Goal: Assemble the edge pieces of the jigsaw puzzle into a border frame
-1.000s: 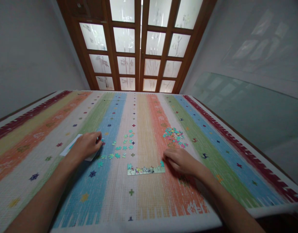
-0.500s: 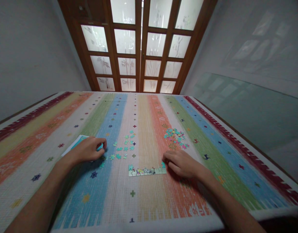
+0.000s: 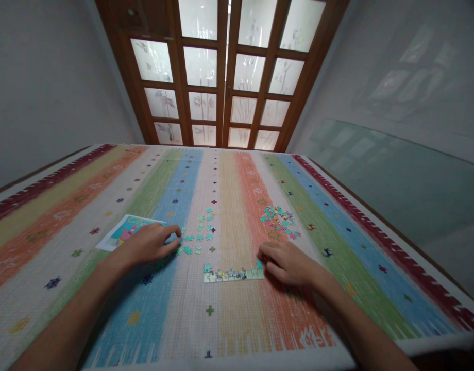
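My left hand (image 3: 155, 242) hovers over the right edge of a picture card (image 3: 123, 232), thumb and index finger curled close together. Whatever lies between their tips is too small to make out. Just to the right, loose teal puzzle pieces (image 3: 199, 238) lie in loose rows. A joined strip of puzzle pieces (image 3: 233, 274) lies nearer me, with a teal piece standing up from its left end. At the strip's right end my right hand (image 3: 283, 263) rests with bent fingers on a teal puzzle piece (image 3: 259, 264), partly covering it.
A heap of mixed puzzle pieces (image 3: 278, 221) sits beyond my right hand. A striped cloth (image 3: 237, 314) covers the table. Behind the table is a wooden door with glass panes (image 3: 204, 67), and a pale glass panel (image 3: 399, 180) leans at the right wall.
My left hand has moved right, from over the card towards the loose pieces, uncovering more of the card's picture. My right hand stays at the strip's right end.
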Demonstrator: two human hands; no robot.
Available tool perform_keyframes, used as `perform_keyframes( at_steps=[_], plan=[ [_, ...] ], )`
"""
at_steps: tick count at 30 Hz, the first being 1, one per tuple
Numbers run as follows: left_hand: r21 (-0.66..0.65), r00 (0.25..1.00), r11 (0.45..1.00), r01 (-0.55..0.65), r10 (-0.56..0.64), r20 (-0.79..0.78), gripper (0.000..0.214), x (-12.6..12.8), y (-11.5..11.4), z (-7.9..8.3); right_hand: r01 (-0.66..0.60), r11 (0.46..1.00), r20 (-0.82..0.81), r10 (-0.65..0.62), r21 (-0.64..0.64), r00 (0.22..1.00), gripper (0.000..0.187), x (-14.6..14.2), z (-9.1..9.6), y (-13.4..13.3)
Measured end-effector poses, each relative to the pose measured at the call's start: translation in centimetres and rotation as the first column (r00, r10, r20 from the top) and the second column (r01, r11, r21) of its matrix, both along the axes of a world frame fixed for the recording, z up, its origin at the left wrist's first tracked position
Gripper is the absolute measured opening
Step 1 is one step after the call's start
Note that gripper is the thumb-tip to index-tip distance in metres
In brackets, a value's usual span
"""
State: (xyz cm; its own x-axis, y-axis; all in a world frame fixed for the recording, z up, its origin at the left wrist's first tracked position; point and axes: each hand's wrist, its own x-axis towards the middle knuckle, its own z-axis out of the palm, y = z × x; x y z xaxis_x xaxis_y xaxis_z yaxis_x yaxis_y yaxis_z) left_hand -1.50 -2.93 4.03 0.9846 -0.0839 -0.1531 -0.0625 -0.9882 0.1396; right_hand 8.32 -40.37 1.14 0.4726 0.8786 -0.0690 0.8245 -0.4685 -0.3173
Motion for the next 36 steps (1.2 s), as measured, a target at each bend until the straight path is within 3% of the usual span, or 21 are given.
perform_keyframes(
  at_steps=[9, 15, 19, 25, 30, 36],
  plan=[
    [0.015, 0.999, 1.000, 0.024, -0.024, -0.031, 0.042, 0.0, -0.4, -0.8, -0.008, 1.000, -0.007, 0.008, 0.000, 1.000, 0.016, 0.0, -0.1, -0.1],
    [-0.070, 1.000, 0.997, -0.022, 0.021, -0.019, 0.042, 0.0, 2.8, 0.3, -0.006, 1.000, -0.001, 0.006, 0.006, 1.000, 0.018, 0.0, -0.2, -0.2],
    [-0.154, 0.993, 0.988, -0.008, -0.010, -0.117, 0.026, -0.7, 4.2, 1.0, -0.008, 1.000, -0.013, 0.008, -0.003, 1.000, 0.019, 0.0, -0.2, -0.1],
    [-0.162, 0.956, 0.986, -0.043, -0.007, -0.294, 0.024, -2.1, 3.0, 1.6, 0.004, 1.000, -0.022, -0.004, -0.012, 1.000, 0.017, 0.0, -0.2, 0.2],
    [-0.088, 0.944, 0.991, -0.104, 0.070, -0.323, 0.020, -1.8, 1.7, 1.7, 0.013, 1.000, -0.023, -0.013, -0.017, 1.000, 0.016, -0.1, -0.3, 0.2],
    [-0.086, 0.931, 0.991, -0.105, 0.068, -0.357, 0.019, -1.5, 1.2, 1.8, 0.023, 1.000, -0.031, -0.024, -0.008, 0.999, 0.015, -0.1, -0.4, 0.3]
  ],
)
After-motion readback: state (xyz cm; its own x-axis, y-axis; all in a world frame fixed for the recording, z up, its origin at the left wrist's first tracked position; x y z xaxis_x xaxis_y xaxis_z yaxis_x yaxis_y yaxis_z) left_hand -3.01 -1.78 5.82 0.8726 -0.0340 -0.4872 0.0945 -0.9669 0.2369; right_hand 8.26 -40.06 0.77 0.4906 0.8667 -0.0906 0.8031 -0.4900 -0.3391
